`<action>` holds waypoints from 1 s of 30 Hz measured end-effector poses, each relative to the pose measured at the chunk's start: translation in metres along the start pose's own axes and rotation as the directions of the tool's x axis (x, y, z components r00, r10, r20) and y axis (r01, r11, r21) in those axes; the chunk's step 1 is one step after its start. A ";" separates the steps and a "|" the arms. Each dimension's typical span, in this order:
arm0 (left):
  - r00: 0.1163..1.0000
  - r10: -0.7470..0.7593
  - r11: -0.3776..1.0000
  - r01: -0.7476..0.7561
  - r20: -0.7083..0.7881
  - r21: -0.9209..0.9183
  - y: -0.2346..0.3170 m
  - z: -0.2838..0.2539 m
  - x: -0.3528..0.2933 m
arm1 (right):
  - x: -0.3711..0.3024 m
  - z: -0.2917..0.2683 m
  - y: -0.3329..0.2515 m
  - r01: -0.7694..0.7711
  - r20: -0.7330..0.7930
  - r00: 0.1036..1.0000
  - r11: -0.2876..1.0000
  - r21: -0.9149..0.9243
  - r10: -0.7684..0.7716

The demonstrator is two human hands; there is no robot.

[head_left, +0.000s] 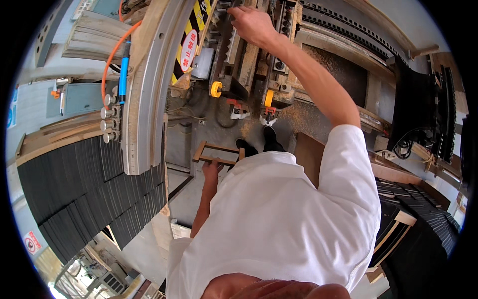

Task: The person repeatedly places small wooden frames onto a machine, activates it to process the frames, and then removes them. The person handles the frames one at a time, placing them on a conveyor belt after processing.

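Observation:
My left hand [212,169] is closed round the near bar of a small rectangular wooden frame [222,147], held low at my left side. Ahead of me, my right arm stretches over a woodworking machine with two long parallel rails [247,65]. My right hand [253,26] is at the far part of the left rail, its fingers bent together; whatever they grip is too small to make out. At the rails' near ends sit a yellow knob [216,89] and a second yellow knob [269,98].
A metal beam [142,99] with a striped warning panel [191,37] runs along the left. Beyond it are stacked dark strips [94,184]; more dark strips [418,204] lie at right. Sawdust [301,114] covers the floor near my feet. A brown board [307,154] leans beside me.

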State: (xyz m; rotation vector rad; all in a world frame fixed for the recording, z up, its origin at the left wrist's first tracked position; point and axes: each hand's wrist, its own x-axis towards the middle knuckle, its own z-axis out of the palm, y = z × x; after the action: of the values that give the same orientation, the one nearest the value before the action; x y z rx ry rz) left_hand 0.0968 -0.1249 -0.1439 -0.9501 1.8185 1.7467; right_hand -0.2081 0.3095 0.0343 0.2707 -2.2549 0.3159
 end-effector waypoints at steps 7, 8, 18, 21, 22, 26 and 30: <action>1.000 0.018 0.998 -0.019 0.009 0.067 0.010 0.001 -0.003 | -0.051 -0.067 0.039 -0.539 0.053 0.836 0.835 -0.110 0.546; 1.000 0.021 0.996 -0.021 0.012 0.081 0.012 0.001 -0.005 | -0.045 -0.071 0.046 -0.602 0.030 0.797 0.797 -0.043 0.603; 1.000 -0.010 0.999 0.011 -0.021 0.053 0.004 -0.004 -0.006 | -0.037 -0.011 0.113 -0.676 0.371 0.618 0.710 -0.200 0.693; 1.000 -0.009 0.999 0.010 -0.012 0.052 0.002 -0.005 -0.002 | -0.042 -0.003 0.115 -0.700 0.247 0.649 0.692 -0.178 0.720; 1.000 -0.006 0.998 0.008 -0.024 0.059 0.000 -0.004 -0.002 | -0.042 -0.003 0.114 -0.703 0.241 0.652 0.692 -0.164 0.719; 0.999 -0.013 0.999 0.015 -0.043 0.051 0.004 -0.002 -0.005 | -0.042 -0.001 0.110 -0.727 0.171 0.658 0.678 -0.110 0.734; 1.000 -0.002 0.997 0.004 -0.020 0.080 0.014 0.005 -0.005 | -0.039 0.005 0.108 -0.760 0.093 0.639 0.645 -0.082 0.764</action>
State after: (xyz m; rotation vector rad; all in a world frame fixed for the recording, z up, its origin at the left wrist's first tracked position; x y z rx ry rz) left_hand 0.0891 -0.1192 -0.1317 -0.9406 1.8838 1.6544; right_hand -0.2182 0.4135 -0.0136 -0.7540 -2.3816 0.7146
